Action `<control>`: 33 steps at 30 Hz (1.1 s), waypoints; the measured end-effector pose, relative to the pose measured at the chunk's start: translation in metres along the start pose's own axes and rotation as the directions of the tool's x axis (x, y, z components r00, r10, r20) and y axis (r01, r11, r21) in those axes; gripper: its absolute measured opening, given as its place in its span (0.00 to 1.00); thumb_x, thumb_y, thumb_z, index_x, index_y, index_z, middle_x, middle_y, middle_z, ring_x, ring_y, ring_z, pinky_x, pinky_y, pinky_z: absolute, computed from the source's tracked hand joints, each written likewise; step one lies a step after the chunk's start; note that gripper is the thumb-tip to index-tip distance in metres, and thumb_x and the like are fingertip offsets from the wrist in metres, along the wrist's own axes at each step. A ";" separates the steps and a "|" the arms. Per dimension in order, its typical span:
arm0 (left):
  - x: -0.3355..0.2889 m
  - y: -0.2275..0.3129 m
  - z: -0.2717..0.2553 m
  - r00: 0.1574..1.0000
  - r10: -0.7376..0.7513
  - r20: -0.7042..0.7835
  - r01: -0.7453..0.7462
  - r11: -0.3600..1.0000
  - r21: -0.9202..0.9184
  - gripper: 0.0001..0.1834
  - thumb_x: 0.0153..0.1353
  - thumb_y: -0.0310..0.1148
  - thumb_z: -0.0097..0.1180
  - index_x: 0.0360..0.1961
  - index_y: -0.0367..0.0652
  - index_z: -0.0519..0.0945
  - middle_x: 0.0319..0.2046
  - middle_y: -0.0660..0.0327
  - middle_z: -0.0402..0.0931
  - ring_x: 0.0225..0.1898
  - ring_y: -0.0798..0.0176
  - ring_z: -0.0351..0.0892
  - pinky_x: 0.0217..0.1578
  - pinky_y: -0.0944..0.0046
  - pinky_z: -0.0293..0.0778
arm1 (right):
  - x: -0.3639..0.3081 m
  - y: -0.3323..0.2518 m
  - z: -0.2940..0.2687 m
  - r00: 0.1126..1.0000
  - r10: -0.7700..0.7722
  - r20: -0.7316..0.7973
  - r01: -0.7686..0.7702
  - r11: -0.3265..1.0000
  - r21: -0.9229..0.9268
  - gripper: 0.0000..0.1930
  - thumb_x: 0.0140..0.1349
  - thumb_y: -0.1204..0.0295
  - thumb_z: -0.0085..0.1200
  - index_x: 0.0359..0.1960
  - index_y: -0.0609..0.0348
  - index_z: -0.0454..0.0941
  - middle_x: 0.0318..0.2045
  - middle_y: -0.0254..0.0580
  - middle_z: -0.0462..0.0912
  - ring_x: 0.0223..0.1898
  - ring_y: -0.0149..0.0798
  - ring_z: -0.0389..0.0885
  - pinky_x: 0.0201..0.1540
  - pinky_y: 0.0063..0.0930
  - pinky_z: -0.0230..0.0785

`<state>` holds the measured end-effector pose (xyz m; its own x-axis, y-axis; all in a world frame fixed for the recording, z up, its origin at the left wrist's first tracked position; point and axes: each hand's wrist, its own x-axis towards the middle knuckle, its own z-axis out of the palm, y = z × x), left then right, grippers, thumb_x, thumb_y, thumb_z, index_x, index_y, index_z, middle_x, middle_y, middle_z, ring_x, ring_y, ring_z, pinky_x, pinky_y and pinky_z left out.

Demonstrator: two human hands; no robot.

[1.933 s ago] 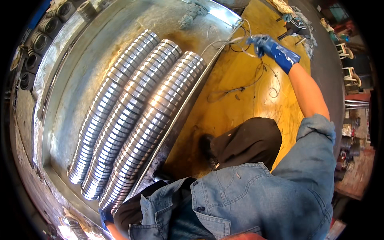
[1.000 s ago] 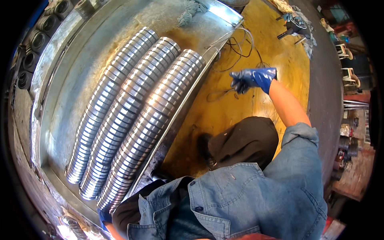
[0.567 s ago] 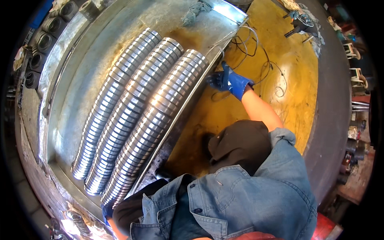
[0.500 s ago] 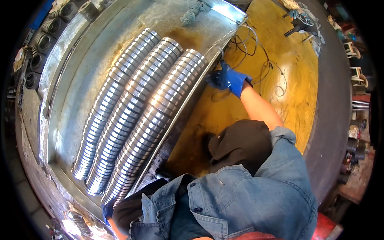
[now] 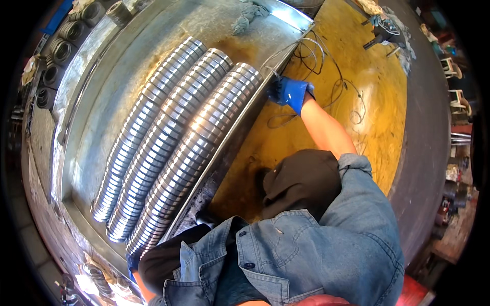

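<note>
A long shallow metal tray (image 5: 84, 127) holds three rows of shiny steel rings, packed face to face: a left row (image 5: 148, 115), a middle row (image 5: 171, 120) and a right row (image 5: 204, 135). At the tray's right side, near the far end of the right row, my right hand (image 5: 289, 94) in a blue glove grips the rim, its thumb on top and its fingers partly hidden against the side wall. My left hand (image 5: 132, 262), also in a blue glove, is at the tray's near corner beside the row ends. My knee and the tray hide most of it.
Under the tray's right side lies a yellow-brown, oily surface (image 5: 377, 102) with loose thin wire (image 5: 334, 84) on it. A grey rag (image 5: 248, 15) lies in the tray's far end. Dark rings (image 5: 66, 51) stand in stacks at the left. A dark tool with cables (image 5: 385, 33) sits far right.
My right hand has moved left and slightly up, closing against the tray's rim. The left hand has shifted slightly. The view has tilted a little; the rings keep their rows.
</note>
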<state>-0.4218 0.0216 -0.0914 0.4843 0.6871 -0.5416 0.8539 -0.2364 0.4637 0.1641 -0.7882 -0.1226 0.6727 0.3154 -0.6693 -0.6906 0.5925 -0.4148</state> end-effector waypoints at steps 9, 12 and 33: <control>0.009 -0.003 0.004 0.999 0.050 -0.008 -0.051 0.997 -0.059 0.35 0.75 0.51 0.38 0.70 0.35 0.68 0.68 0.42 0.67 0.65 0.50 0.70 0.65 0.52 0.67 | 0.012 -0.107 -0.086 0.745 -0.599 -0.295 0.458 0.780 -0.427 0.10 0.70 0.72 0.52 0.30 0.58 0.80 0.21 0.37 0.79 0.20 0.35 0.76 0.25 0.29 0.69; -0.013 -0.017 -0.010 0.998 0.028 -0.049 -0.032 0.997 -0.077 0.35 0.75 0.52 0.38 0.70 0.35 0.68 0.68 0.42 0.67 0.65 0.50 0.69 0.65 0.52 0.67 | -0.034 -0.159 -0.028 0.487 -0.874 0.012 0.583 0.314 -0.749 0.07 0.66 0.82 0.53 0.30 0.57 0.79 0.26 0.32 0.81 0.27 0.29 0.77 0.30 0.25 0.69; -0.037 0.122 0.007 0.990 0.090 -0.107 -0.097 0.993 -0.069 0.26 0.77 0.41 0.47 0.66 0.32 0.74 0.58 0.52 0.80 0.57 0.55 0.77 0.59 0.57 0.70 | -0.152 -0.180 -0.013 0.880 -0.133 0.456 -0.252 -0.944 0.211 0.08 0.61 0.74 0.53 0.35 0.44 0.83 0.33 0.35 0.87 0.37 0.40 0.87 0.40 0.39 0.76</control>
<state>-0.3342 -0.0372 -0.0198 0.5358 0.7326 -0.4198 0.7876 -0.2544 0.5612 0.1827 -0.9526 0.0459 0.8051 0.5366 -0.2528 0.5385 -0.4826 0.6908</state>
